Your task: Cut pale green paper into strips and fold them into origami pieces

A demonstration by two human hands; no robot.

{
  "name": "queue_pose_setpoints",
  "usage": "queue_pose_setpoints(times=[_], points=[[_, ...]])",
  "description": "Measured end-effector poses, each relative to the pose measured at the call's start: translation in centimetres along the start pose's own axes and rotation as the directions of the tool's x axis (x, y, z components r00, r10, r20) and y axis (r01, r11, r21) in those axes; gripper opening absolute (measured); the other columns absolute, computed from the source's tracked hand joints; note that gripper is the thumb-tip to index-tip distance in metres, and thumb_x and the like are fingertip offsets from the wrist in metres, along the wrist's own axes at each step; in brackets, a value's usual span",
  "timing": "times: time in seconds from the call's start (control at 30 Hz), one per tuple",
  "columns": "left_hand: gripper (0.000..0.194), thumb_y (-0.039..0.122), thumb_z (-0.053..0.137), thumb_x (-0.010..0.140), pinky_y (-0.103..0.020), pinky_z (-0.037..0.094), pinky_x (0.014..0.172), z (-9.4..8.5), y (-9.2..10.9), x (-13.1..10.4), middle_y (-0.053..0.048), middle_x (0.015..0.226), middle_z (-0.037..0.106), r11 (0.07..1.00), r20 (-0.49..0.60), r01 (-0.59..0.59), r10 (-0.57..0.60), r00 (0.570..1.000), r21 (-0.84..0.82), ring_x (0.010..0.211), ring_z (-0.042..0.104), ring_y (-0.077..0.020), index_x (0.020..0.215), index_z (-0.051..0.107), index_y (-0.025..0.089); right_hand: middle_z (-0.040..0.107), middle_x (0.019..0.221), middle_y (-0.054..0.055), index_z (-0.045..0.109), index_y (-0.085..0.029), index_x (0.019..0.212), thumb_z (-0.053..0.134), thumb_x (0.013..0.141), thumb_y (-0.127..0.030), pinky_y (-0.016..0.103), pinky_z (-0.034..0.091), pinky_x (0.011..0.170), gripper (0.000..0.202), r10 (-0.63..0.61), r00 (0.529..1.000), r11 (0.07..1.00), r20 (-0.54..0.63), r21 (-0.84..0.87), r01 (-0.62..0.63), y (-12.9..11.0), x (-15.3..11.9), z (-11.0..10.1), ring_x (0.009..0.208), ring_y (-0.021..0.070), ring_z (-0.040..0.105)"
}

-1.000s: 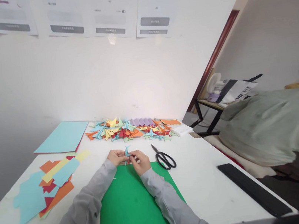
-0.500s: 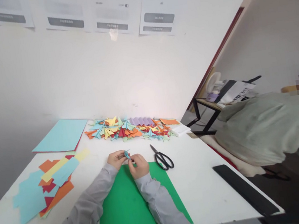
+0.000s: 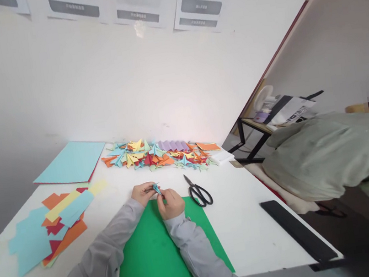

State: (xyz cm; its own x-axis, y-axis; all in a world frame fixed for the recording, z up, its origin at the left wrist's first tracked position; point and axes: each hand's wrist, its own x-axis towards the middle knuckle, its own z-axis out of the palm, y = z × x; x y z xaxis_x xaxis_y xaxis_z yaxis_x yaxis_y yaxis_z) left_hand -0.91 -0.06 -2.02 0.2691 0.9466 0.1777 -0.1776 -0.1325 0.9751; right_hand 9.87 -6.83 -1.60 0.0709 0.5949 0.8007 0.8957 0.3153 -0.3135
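A small folded piece of light blue paper (image 3: 157, 188) is pinched between both hands, just past the far edge of a green sheet (image 3: 149, 255). My left hand (image 3: 143, 194) grips it from the left with closed fingers. On its right side, my right hand (image 3: 171, 202) holds the paper between thumb and fingers. The hands partly cover the folds. Right of my right hand lie black-handled scissors (image 3: 198, 191), blades pointing away. Beyond the hands is a heap of small folded paper pieces (image 3: 155, 155) in many colours.
Loose coloured paper scraps (image 3: 54, 222) lie at the left. Behind them is a stack of large blue sheets (image 3: 70, 162). A long black strip (image 3: 297, 230) runs along the right table edge. A person in a grey-green top (image 3: 319, 155) is at the right.
The view has tilted down slightly, so the wall papers sit higher in the picture. Both hands keep hold of the blue folded paper, which is turned slightly between the fingers.
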Motion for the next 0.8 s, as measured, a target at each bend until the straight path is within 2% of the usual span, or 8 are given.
queue_pose_setpoints(times=[0.13, 0.33, 0.43, 0.5, 0.57, 0.67, 0.73, 0.8], points=[[0.023, 0.02, 0.068, 0.052, -0.032, 0.052, 0.074, -0.2, 0.1, 0.0, -0.006, 0.075, 0.07, 1.0, -0.012, -0.008, 0.008, 1.0, 0.01, 0.076, 0.065, -0.022, 0.074, 0.068, 0.014, 0.057, 0.061, 0.004, 0.06, -0.017, 0.081, 0.044, 0.082, -0.017, 0.028, 0.037, 0.057, 0.017, -0.01, 1.0, 1.0, 0.03, -0.02, 0.01, 0.0, 0.0, -0.3, 0.059, 0.0158, 0.051], [0.023, 0.021, 0.067, 0.055, -0.029, 0.054, 0.058, -0.6, 0.1, 0.2, -0.006, 0.077, 0.07, 1.0, -0.034, 0.013, -0.014, 0.999, -0.009, 0.069, 0.065, -0.0199, 0.077, 0.068, 0.013, 0.06, 0.065, 0.006, 0.061, -0.017, 0.084, 0.045, 0.082, -0.018, 0.029, 0.036, 0.058, 0.017, -0.068, 0.996, 0.996, 0.057, -0.054, 0.071, -0.2, -0.2, -0.6, 0.062, 0.0174, 0.053], [0.022, 0.021, 0.068, 0.055, -0.029, 0.054, 0.063, -0.5, 0.2, 0.1, -0.006, 0.076, 0.07, 0.999, -0.044, 0.017, -0.019, 0.999, -0.037, 0.071, 0.065, -0.0199, 0.076, 0.068, 0.012, 0.06, 0.065, 0.006, 0.06, -0.017, 0.082, 0.044, 0.081, -0.018, 0.03, 0.037, 0.059, 0.016, -0.053, 0.997, 0.998, 0.056, -0.018, 0.054, 0.1, -0.4, -0.8, 0.062, 0.0173, 0.052], [0.022, 0.021, 0.07, 0.053, -0.031, 0.054, 0.067, -0.4, 0.3, 0.0, -0.007, 0.075, 0.07, 0.998, -0.045, 0.016, -0.018, 0.999, -0.055, 0.072, 0.065, -0.0203, 0.073, 0.068, 0.012, 0.061, 0.069, 0.006, 0.06, -0.018, 0.084, 0.043, 0.081, -0.017, 0.03, 0.039, 0.062, 0.017, 0.004, 1.0, 1.0, 0.019, 0.004, -0.004, 1.1, -0.4, -1.3, 0.066, 0.0175, 0.053], [0.024, 0.022, 0.072, 0.052, -0.032, 0.054, 0.07, -0.3, 0.3, 0.0, -0.007, 0.074, 0.07, 0.997, -0.044, 0.017, -0.02, 0.999, -0.075, 0.073, 0.065, -0.0211, 0.073, 0.067, 0.012, 0.062, 0.075, 0.008, 0.059, -0.016, 0.088, 0.041, 0.08, -0.017, 0.032, 0.04, 0.067, 0.02, 0.116, 0.993, 0.992, -0.036, -0.039, -0.118, 2.9, -0.4, -2.0, 0.07, 0.0186, 0.054], [0.029, 0.025, 0.074, 0.05, -0.035, 0.054, 0.073, -0.3, 0.3, 0.0, -0.006, 0.072, 0.07, 0.994, -0.042, 0.019, -0.024, 0.999, -0.112, 0.073, 0.066, -0.0216, 0.074, 0.066, 0.012, 0.06, 0.092, 0.015, 0.059, -0.011, 0.097, 0.042, 0.076, -0.016, 0.038, 0.038, 0.075, 0.028, 0.335, 0.94, 0.892, -0.072, -0.296, -0.341, 6.7, -0.7, -3.7, 0.087, 0.0247, 0.052], [0.032, 0.028, 0.076, 0.049, -0.036, 0.053, 0.075, -0.2, 0.2, 0.1, -0.006, 0.072, 0.07, 0.991, -0.04, 0.023, -0.028, 0.999, -0.135, 0.073, 0.066, -0.0217, 0.075, 0.065, 0.012, 0.058, 0.097, 0.017, 0.06, -0.009, 0.1, 0.046, 0.07, -0.014, 0.039, 0.037, 0.074, 0.033, 0.479, 0.878, 0.77, -0.013, -0.474, -0.427, 9.0, -1.1, -4.8, 0.087, 0.0271, 0.051], [0.035, 0.031, 0.077, 0.046, -0.037, 0.054, 0.075, -0.1, 0.1, 0.2, -0.006, 0.07, 0.07, 0.988, -0.035, 0.029, -0.035, 0.999, -0.149, 0.071, 0.066, -0.0221, 0.072, 0.065, 0.011, 0.06, 0.095, 0.016, 0.063, -0.014, 0.094, 0.05, 0.07, -0.018, 0.038, 0.037, 0.071, 0.028, 0.536, 0.838, 0.739, 0.104, -0.538, -0.406, 10.6, -1.5, -5.6, 0.086, 0.0275, 0.051]])
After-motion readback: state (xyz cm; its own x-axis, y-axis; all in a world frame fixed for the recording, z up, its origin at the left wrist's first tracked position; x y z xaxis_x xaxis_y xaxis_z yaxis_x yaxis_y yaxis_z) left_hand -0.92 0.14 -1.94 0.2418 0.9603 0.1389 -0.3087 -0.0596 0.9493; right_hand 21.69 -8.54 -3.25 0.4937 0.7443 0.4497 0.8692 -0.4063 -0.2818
